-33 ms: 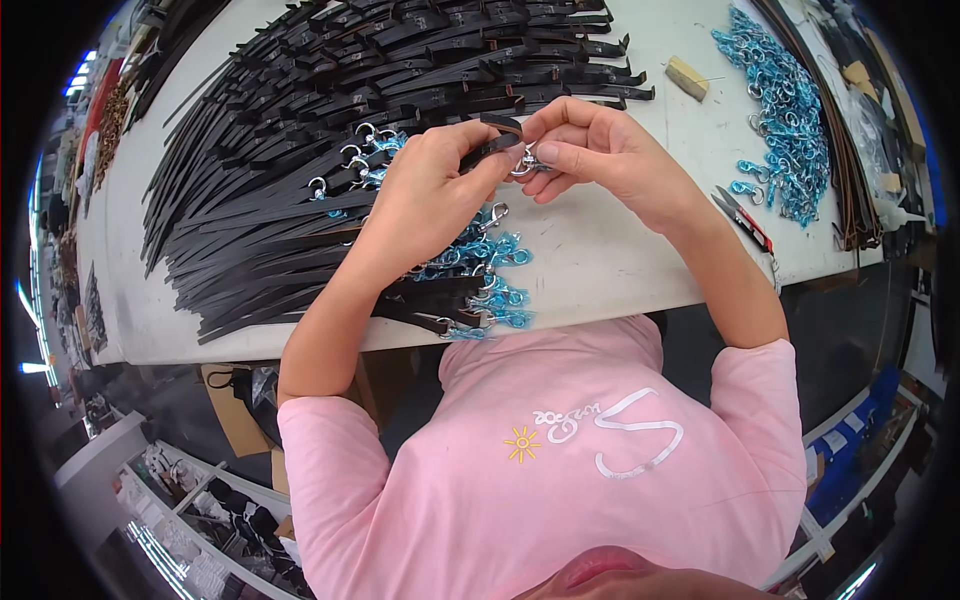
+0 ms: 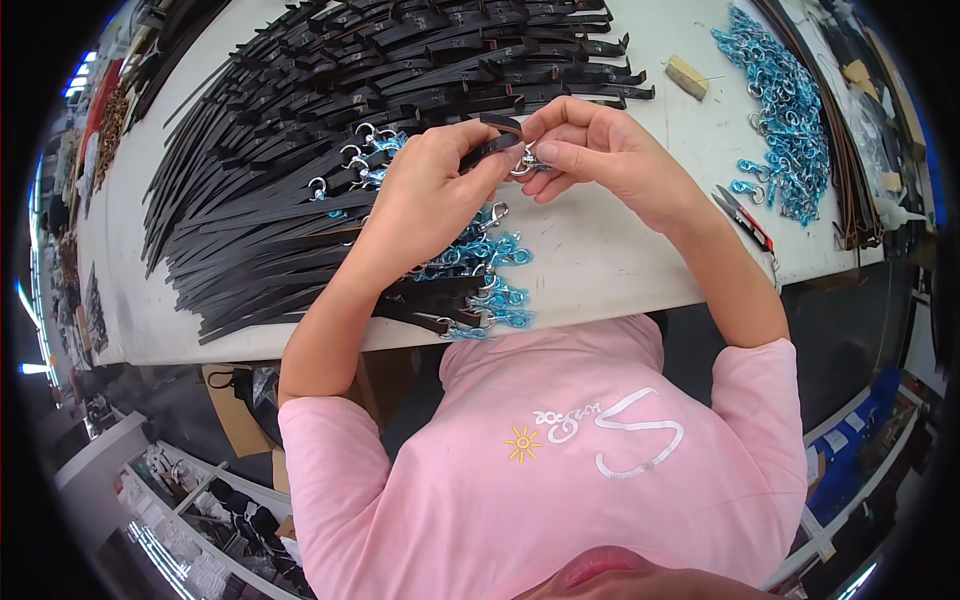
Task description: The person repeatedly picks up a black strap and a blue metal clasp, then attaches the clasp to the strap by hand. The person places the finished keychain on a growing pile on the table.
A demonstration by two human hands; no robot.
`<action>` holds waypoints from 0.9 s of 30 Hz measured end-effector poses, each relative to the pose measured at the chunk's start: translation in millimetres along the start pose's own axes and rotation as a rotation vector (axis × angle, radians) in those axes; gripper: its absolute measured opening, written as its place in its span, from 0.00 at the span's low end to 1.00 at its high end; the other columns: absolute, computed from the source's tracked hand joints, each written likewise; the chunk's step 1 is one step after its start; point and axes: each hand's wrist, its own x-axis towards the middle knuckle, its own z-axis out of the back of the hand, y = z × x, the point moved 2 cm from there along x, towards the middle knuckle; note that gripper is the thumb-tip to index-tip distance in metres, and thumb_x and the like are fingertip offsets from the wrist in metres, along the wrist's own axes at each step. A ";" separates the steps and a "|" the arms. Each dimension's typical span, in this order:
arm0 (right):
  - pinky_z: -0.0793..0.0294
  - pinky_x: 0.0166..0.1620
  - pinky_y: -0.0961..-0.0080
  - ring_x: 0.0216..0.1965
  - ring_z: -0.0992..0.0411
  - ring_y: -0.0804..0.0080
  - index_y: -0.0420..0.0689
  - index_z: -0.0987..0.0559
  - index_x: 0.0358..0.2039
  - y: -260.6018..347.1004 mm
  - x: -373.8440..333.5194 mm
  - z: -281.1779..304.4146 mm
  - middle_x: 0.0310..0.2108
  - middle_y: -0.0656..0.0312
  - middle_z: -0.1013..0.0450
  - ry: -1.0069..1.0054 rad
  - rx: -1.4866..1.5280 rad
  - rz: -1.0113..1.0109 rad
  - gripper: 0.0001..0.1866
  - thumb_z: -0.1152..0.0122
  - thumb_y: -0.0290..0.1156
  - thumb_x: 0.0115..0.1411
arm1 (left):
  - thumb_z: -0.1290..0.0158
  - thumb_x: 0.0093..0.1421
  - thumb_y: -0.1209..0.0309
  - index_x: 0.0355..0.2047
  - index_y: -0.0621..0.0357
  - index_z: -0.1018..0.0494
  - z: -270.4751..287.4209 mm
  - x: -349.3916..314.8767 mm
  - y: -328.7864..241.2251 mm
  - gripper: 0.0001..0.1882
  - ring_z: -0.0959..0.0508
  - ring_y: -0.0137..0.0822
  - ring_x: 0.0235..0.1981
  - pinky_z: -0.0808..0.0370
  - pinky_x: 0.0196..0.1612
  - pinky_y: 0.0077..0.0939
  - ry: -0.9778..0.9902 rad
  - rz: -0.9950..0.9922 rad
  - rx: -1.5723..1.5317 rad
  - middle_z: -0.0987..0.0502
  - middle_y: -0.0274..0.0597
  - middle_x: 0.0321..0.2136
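Note:
My left hand (image 2: pixel 440 175) pinches a black strap (image 2: pixel 505 125) whose end curls over in a loop, its brown underside showing. Close against it, my right hand (image 2: pixel 590 155) grips a silver snap hook (image 2: pixel 527 158) between thumb and fingers. The hook's ring meets the strap's looped end; whether the strap runs through it is hidden by fingertips. Under and beside my left forearm lie black straps (image 2: pixel 250 270) with blue-wrapped hooks (image 2: pixel 505 290) at their ends. Further hooks (image 2: pixel 375 160) rest on the straps left of my left wrist.
A broad pile of black straps (image 2: pixel 400 60) covers the table's far left. To the right are a heap of blue-wrapped hooks (image 2: pixel 785 110), red-and-black thread snips (image 2: pixel 745 220), a yellowish block (image 2: pixel 687 78) and brown straps (image 2: pixel 858 215). The table's front edge (image 2: pixel 600 312) runs close to my body.

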 end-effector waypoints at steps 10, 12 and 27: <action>0.17 0.32 0.80 0.27 0.21 0.76 0.41 0.24 0.44 -12.9 3.3 12.4 0.29 0.60 0.23 0.064 0.229 -0.145 0.11 0.42 0.35 0.69 | 0.41 0.63 0.73 0.41 0.65 0.21 -4.2 -3.8 -1.9 0.09 0.29 0.20 0.26 0.31 0.29 0.18 -0.007 -0.081 0.167 0.23 0.32 0.26; 0.17 0.33 0.80 0.27 0.21 0.77 0.41 0.23 0.43 -2.4 1.5 16.1 0.29 0.61 0.23 -0.010 0.155 -0.050 0.09 0.41 0.33 0.68 | 0.40 0.62 0.74 0.42 0.64 0.21 -0.6 -8.9 -6.9 0.09 0.29 0.20 0.25 0.32 0.29 0.17 -0.028 -0.187 0.111 0.23 0.32 0.28; 0.21 0.43 0.80 0.39 0.23 0.76 0.36 0.23 0.41 12.7 -14.7 -0.4 0.39 0.59 0.23 -0.162 -0.490 0.344 0.07 0.40 0.21 0.62 | 0.36 0.56 0.73 0.40 0.56 0.22 -2.2 -9.4 0.1 0.11 0.22 0.42 0.25 0.26 0.27 0.32 -0.266 -0.547 0.393 0.24 0.39 0.28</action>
